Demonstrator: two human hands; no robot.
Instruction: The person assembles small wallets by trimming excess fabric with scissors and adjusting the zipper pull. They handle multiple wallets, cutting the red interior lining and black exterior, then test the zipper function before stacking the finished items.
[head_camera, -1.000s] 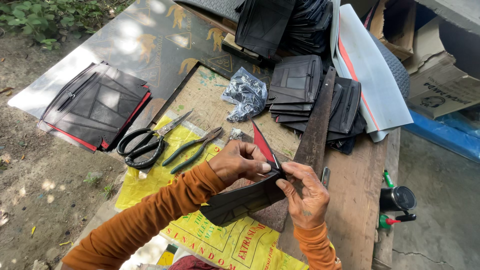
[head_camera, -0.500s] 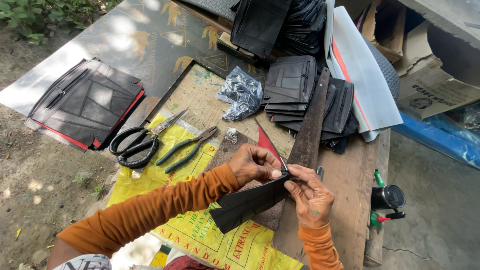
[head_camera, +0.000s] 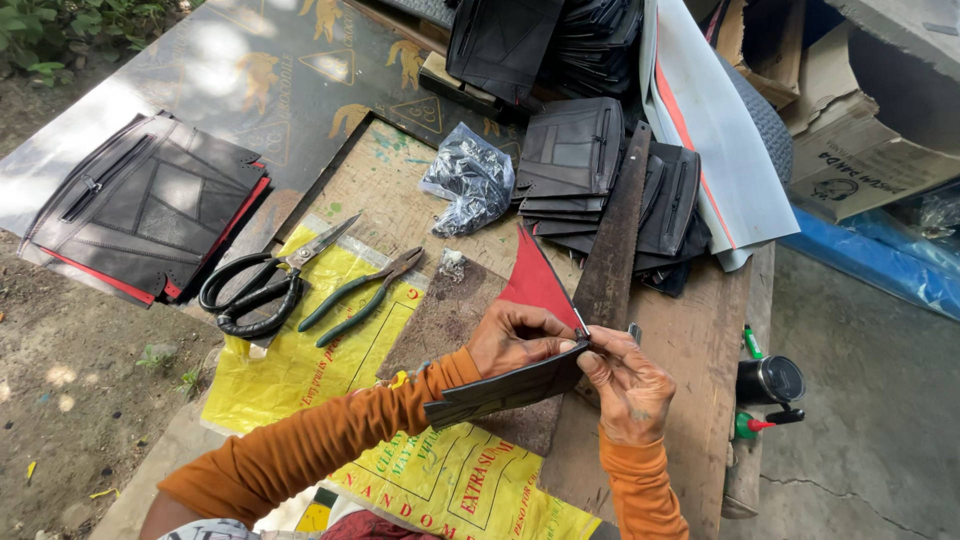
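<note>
Both hands pinch a folded black piece over the desk.

Compared with a second ago, the left hand (head_camera: 515, 338) and right hand (head_camera: 628, 385) remain closed on the black piece (head_camera: 505, 390); scissors (head_camera: 260, 285), pliers (head_camera: 362, 295) and red triangle (head_camera: 535, 282) lie unmoved nearby.

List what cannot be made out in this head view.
- Left hand fingertips: hidden behind the black and red piece.
- Small part at the right hand fingertips: too small.
- Black stack: cut off by the top edge.
- Contents of the grey bag: wrapped.
</note>
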